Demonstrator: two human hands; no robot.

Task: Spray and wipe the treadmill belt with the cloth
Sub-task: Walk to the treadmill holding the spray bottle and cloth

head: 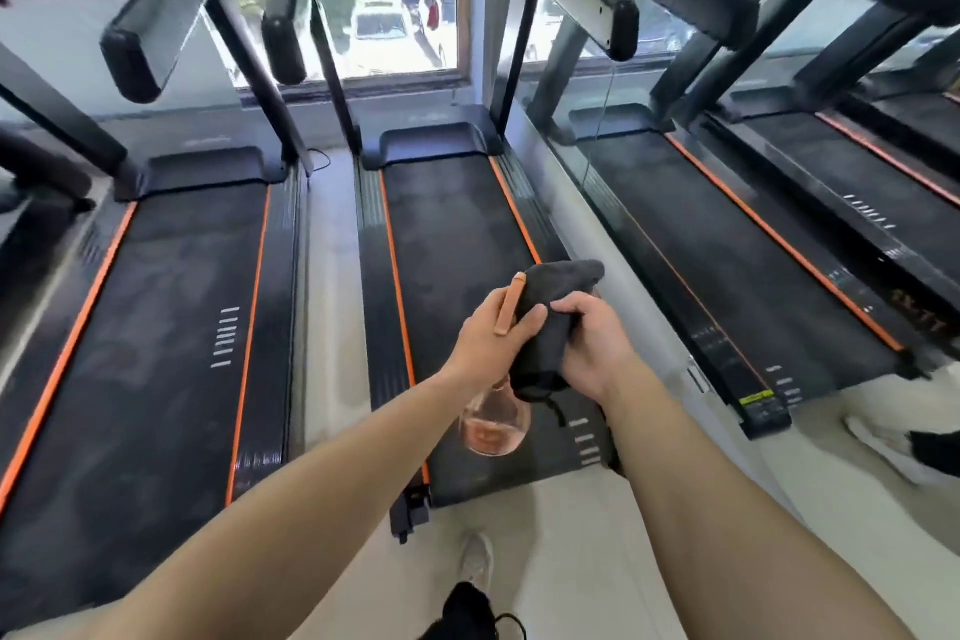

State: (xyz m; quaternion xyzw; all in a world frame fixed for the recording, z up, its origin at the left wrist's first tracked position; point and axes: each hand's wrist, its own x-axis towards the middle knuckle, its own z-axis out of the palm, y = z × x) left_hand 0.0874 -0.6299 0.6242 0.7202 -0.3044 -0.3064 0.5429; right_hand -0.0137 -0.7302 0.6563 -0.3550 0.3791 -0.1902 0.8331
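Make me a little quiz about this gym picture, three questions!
1. True or false: the cloth is lying flat on the treadmill belt.
2. Which hand holds the spray bottle? A) left B) right
3. Fill in: the stripes along the treadmill belt are ____.
Key: 1 false, the right hand grips it above the belt; 2 A, the left hand; 3 orange.

Dark grey cloth, orange-edged black belt
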